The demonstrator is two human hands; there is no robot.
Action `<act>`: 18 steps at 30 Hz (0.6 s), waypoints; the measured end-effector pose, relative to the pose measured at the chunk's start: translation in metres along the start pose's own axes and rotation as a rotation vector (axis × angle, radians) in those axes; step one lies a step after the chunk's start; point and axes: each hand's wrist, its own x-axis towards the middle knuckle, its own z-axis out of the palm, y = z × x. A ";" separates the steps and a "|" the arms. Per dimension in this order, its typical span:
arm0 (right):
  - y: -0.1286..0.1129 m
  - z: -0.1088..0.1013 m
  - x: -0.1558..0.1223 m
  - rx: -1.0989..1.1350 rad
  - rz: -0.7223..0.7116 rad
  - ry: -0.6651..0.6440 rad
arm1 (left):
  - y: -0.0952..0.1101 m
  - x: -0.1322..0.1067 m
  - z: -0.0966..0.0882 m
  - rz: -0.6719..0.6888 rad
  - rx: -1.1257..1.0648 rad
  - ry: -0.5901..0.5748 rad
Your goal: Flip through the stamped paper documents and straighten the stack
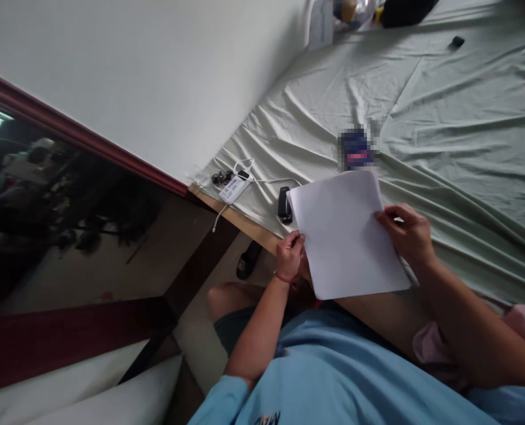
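Head view: both hands hold a blank white sheet of paper [346, 233] over the edge of a bed covered by a pale green bedsheet [443, 118]. Left hand [290, 254] pinches its left edge, and right hand [406, 233] closes on its right edge. Just beside the sheet lie a black stapler [284, 205] and a white power bank [233, 188] with its cable.

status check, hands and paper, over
Left hand and right hand grip opposite edges of white paper sheet, held above the bed. Black stapler lies just beyond the sheet. Nothing blocking.
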 end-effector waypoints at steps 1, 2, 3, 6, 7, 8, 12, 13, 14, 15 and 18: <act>0.002 0.000 0.001 -0.030 -0.032 0.015 | 0.000 0.000 0.000 0.004 0.004 0.002; 0.003 0.000 0.001 -0.058 -0.049 0.021 | -0.001 0.000 0.000 0.007 0.011 -0.002; 0.004 0.000 0.002 -0.074 -0.048 0.021 | -0.001 0.000 0.000 0.008 0.023 -0.010; 0.003 0.001 0.001 -0.063 0.004 0.025 | -0.001 0.001 -0.001 0.011 0.056 -0.028; 0.002 0.001 0.000 -0.055 0.017 0.041 | 0.000 0.001 -0.001 0.015 0.059 -0.029; 0.000 0.002 0.000 -0.053 0.025 0.056 | 0.001 0.001 -0.001 0.021 0.061 -0.030; -0.005 0.001 -0.002 -0.089 0.031 0.058 | 0.005 0.001 0.001 0.018 0.061 -0.033; -0.006 0.001 -0.002 -0.091 0.007 0.060 | 0.006 0.002 0.002 0.011 0.054 -0.028; -0.007 0.001 -0.002 -0.087 -0.034 0.069 | 0.006 0.002 0.002 0.005 0.045 -0.023; -0.008 0.000 -0.002 -0.078 -0.086 0.084 | 0.006 0.002 0.002 0.001 0.032 -0.019; -0.012 0.000 -0.001 0.018 -0.202 0.059 | 0.004 0.003 0.001 -0.008 0.020 -0.010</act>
